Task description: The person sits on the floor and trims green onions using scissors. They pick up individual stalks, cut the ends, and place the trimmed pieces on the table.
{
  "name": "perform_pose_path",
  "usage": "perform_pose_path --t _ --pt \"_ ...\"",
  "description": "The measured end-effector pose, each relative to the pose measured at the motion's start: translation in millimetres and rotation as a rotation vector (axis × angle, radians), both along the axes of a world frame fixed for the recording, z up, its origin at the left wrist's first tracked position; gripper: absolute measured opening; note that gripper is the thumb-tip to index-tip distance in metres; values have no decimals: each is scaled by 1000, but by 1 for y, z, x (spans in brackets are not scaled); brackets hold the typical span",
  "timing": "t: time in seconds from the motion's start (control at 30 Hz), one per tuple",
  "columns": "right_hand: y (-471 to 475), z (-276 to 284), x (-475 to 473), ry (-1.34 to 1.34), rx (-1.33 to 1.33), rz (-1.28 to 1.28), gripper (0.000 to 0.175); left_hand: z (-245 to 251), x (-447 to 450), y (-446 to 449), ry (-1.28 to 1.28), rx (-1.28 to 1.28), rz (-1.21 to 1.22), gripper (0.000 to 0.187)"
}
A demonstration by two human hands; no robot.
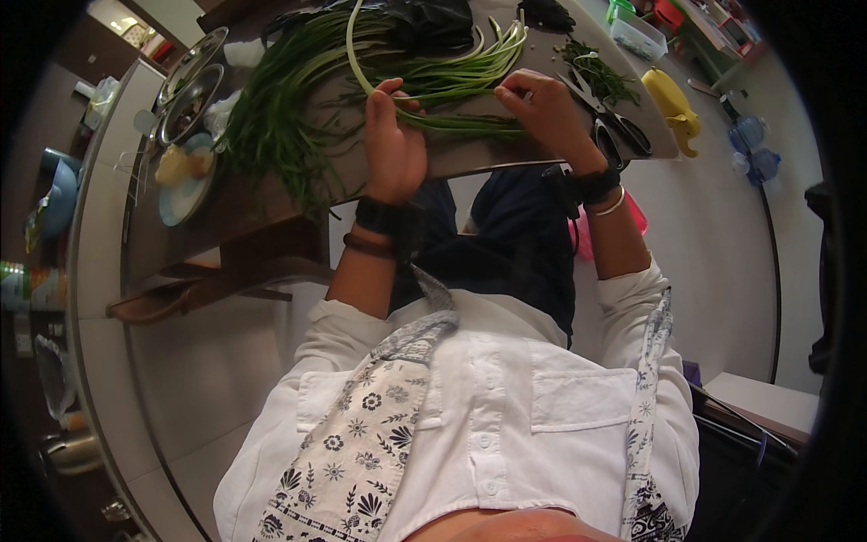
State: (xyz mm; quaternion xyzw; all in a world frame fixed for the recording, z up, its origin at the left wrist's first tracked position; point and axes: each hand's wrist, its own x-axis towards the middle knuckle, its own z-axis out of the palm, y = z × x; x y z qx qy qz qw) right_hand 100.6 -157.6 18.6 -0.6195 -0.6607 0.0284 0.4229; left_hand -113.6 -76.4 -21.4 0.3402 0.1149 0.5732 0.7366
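Note:
My left hand (396, 135) holds a long leafy stalk (355, 51), scallion or green garlic, between thumb and fingers. Its pale end arcs up past the top of the view. The fingertips of my right hand (545, 112) are pinched together at the green leaves running rightward; whether they grip a leaf is hard to see. Beneath and beyond both hands lies a bunch of stalks (467, 71) with white ends pointing right. A larger heap of green leaves (271, 115) spreads to the left and droops over the table edge. Scissors (596, 101) with black handles lie beside my right wrist.
Trimmed green scraps (603, 71) lie beyond the scissors. A black plastic bag (433, 24) sits at the back. Left are a plate (177, 203) with yellowish food and a metal bowl (193, 105). A yellow elephant-shaped object (670, 101) is at the right edge. A wooden chair (237, 284) stands lower left.

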Motion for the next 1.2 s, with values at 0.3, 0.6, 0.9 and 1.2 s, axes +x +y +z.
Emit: perform_pose_path --t 0.3,0.6,0.9,1.2 --pt "1 -14 32 630 -58 93 24 -11 -4 7 -176 -39 -103 24" --pt "20 12 143 -90 105 -301 28 -14 -8 10 -255 -138 -151 23" --pt "-25 19 74 -432 55 423 20 -15 -11 12 -189 -244 -82 20" --pt "-33 18 38 -207 -333 167 16 -12 -5 3 -298 -228 -75 23"
